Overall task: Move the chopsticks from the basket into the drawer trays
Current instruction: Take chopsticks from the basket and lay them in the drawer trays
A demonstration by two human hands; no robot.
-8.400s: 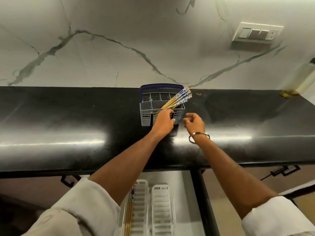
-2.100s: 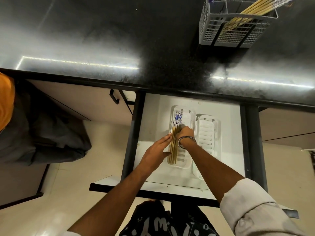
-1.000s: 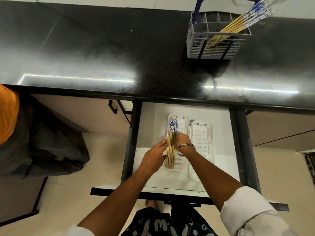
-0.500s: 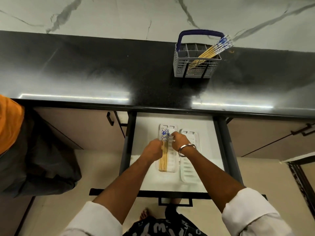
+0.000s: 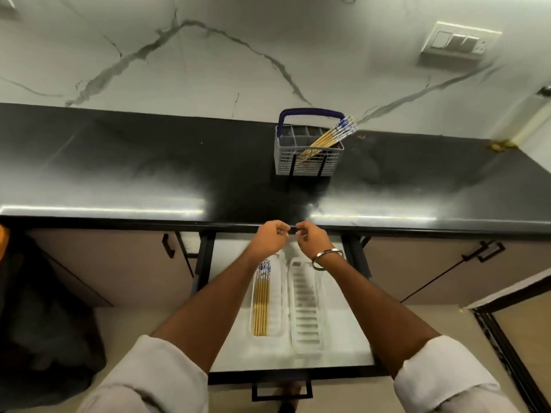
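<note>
Head view: slim bamboo chopsticks [image 5: 261,302] lie in ribbed plastic tray [image 5: 275,293].

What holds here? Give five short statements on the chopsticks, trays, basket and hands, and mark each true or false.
1. Chopsticks lie in the left tray. True.
2. The right tray holds chopsticks too. False: none show in it.
3. The basket is empty. False: chopsticks lean in it.
4. Both hands, left hand and right hand, hold nothing. True.
5. The drawer is closed. False: it is pulled open.
</note>
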